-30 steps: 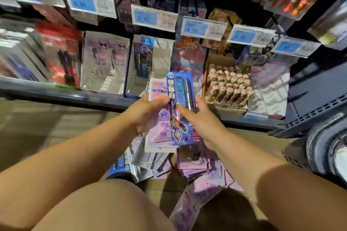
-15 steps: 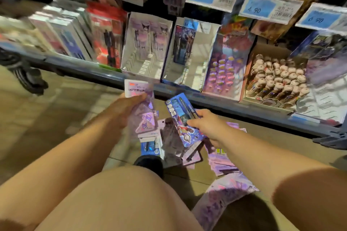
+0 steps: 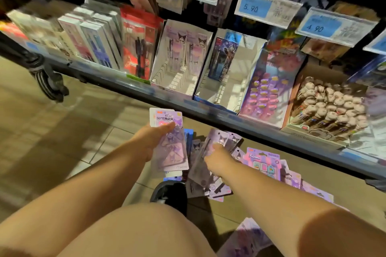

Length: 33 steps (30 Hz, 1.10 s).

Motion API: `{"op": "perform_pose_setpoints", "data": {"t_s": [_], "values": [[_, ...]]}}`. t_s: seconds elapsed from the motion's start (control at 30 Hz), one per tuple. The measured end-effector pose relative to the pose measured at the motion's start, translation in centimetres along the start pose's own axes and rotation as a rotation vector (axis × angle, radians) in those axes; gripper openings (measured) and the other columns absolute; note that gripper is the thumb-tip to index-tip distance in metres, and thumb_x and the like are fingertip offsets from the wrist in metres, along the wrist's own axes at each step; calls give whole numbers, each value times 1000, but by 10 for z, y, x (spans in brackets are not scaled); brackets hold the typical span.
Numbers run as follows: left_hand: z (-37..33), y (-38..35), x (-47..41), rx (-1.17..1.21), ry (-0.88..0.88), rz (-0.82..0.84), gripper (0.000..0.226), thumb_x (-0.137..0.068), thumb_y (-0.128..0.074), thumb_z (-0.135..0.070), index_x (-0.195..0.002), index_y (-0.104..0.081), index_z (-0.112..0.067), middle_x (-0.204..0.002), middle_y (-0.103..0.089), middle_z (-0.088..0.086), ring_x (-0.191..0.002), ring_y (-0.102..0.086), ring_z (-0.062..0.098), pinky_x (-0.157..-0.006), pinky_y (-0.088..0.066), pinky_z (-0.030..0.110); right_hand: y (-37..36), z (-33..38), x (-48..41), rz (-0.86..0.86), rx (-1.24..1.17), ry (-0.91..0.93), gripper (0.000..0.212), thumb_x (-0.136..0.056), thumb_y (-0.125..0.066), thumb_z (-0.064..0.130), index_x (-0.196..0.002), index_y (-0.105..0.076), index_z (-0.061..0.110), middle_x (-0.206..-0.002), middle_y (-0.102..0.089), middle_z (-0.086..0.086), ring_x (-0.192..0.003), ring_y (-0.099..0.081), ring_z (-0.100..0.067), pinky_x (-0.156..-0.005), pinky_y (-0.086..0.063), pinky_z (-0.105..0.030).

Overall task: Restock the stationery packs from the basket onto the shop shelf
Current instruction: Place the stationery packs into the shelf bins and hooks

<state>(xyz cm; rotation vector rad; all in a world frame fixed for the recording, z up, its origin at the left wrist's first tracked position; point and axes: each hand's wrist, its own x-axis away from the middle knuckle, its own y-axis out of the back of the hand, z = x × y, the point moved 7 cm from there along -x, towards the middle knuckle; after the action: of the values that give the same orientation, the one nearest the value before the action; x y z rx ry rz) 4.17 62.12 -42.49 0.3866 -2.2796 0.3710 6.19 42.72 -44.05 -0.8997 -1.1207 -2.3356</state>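
1. Right now your left hand (image 3: 154, 142) grips a stack of purple packs (image 3: 173, 152), thumb pressed across the top card. The stack's long axis points up toward the shelf (image 3: 208, 110).
2. Your right hand (image 3: 219, 155) is down in the loose pile (image 3: 263, 162) on the floor, fingers curled on a long grey-purple pack (image 3: 200, 167) that runs away from you.
3. The matching purple display box (image 3: 161, 54) stands ahead and above, between your hands. Your left hand looks nearer, so it probably feeds first.

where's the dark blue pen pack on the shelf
Head view, centre-right: the dark blue pen pack stands alone in the white display box, right of the purple pen box, below the 5.90 price tag.
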Motion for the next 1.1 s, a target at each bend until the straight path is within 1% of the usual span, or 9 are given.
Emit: {"op": "perform_pose_setpoints", "data": {"t_s": [0.17, 0.23, 0.33, 0.53, 0.63, 0.73, 0.83, 0.97, 1.1], "values": [[4, -23, 6, 57, -40, 73, 17, -87, -68, -17, -101, -66, -7, -76, -74, 10, -64, -72, 24, -64, -60, 38, 7, 10, 25, -25, -222, 69, 38, -99, -44, 36, -125, -54, 10, -119, -59, -16, -111, -55, -31, -95, -45, -37], [3, -38, 12, 73, -81, 124, 20, -90, -63, -13, -107, -64, -3, -78, -73, 11, -65, -72, 23, -58, -59, 34, 7, 15, 36, 33, -406, 90, 37, -96, -46, 47, -117, -55, 17, -113, -61, -6, -110, -55, -25, -101, -43, -43], [5, -66, 26, 99, -33, 264, 13, -95, -54, -13, -87, -62, -5, -70, -71, 12, -57, -69, 22, -50, -57, 31, 17, 12, 42, 12, -455, 118, 38, -88, -62, 43, -117, -49, 21, -112, -60, -1, -104, -58, -19, -90, -47, -33], [4, -110, 39, 90, -86, 376, 9, -93, -56, -11, -96, -63, -4, -89, -66, 14, -67, -69, 21, -64, -59, 35, 36, -15, 48, 14, -602, 143, 42, -84, -70, 27, -119, -53, 14, -108, -68, -7, -98, -67, -23, -93, -51, -45], [15, -130, 38, 13, -49, 369, 12, -93, -58, -12, -102, -66, -8, -79, -74, -2, -72, -70, 6, -83, -54, 24, 50, -38, 54, -86, -677, 152, 40, -81, -70, 25, -115, -58, 8, -106, -70, -9, -97, -68, -23, -93, -52, -44], [28, -149, 37, -69, 19, 347, 9, -93, -57, -7, -89, -64, -10, -67, -68, -1, -56, -62, 6, -56, -47, 15, 65, -71, 62, -229, -714, 114, 26, -85, -67, 29, -105, -57, 16, -106, -69, -10, -98, -66, -24, -96, -49, -45], [38, -169, 40, -226, 43, 331, 14, -93, -53, -3, -82, -58, -11, -67, -53, 4, -57, -45, 13, -56, -35, 22, 71, -107, 68, -324, -837, 69, 23, -91, -62, 21, -112, -54, 18, -109, -67, -10, -95, -63, -20, -93, -49, -41], [43, -197, 44, -302, 32, 393, 19, -94, -46, 3, -101, -61, -8, -83, -63, 11, -72, -53, 22, -68, -42, 30, 86, -150, 84, -488, -935, 14, 28, -96, -55, 18, -123, -48, 25, -110, -65, -1, -96, -64, -16, -76, -51, -29], [49, -206, 47, -302, 44, 446, 24, -94, -49, 2, -103, -63, -15, -103, -66, 20, -80, -53, 28, -80, -43, 40, 103, -204, 93, -683, -928, -138, 40, -97, -51, 20, -134, -41, 27, -119, -61, -5, -103, -61, -25, -88, -51, -39]]}}
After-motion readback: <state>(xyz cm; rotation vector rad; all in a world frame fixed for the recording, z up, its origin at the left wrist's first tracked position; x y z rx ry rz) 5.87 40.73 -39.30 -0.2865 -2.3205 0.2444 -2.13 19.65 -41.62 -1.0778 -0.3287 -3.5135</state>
